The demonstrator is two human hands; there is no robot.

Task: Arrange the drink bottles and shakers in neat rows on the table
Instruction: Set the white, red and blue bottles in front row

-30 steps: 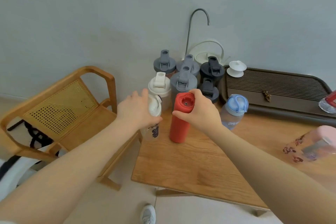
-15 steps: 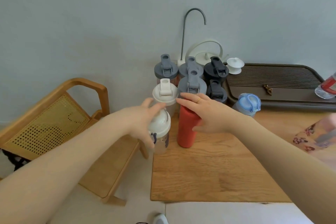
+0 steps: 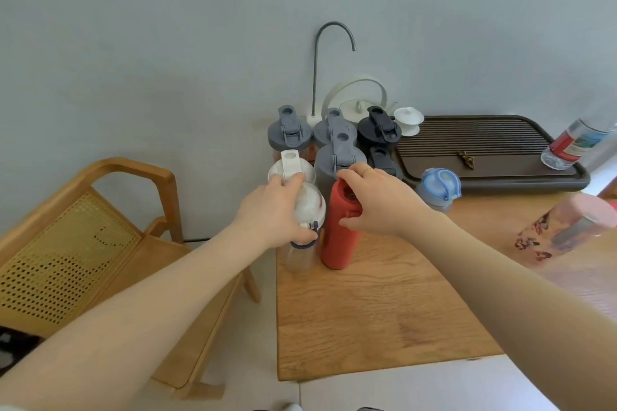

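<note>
My left hand [image 3: 272, 210] grips the white lid of a clear bottle [image 3: 302, 253] standing at the table's left edge. Right beside it stands a red bottle [image 3: 339, 240], its top held by my right hand [image 3: 377, 202]. Behind these two stand a white-lidded shaker [image 3: 292, 168] and a grey-lidded shaker [image 3: 337, 158]. A back row holds two more grey-lidded shakers [image 3: 288, 132] and a black-lidded one [image 3: 379, 128]. Another black lid [image 3: 380, 157] shows behind my right hand. A blue-lidded bottle [image 3: 439, 185] stands to the right, and a pink floral bottle [image 3: 567, 227] lies near the right edge.
The wooden table [image 3: 367, 310] meets the wall. A dark tea tray [image 3: 484, 157] lies at the back right with a plastic water bottle [image 3: 574, 143] on it. A white kettle [image 3: 354, 103], a grey tap [image 3: 325, 60] and a white cup [image 3: 409, 117] stand behind. A wooden chair [image 3: 83, 243] is at the left.
My left hand set the clear bottle down closer beside the red bottle. My right hand shifted from flat over the red bottle's top to grasping it. The camera view moved.
</note>
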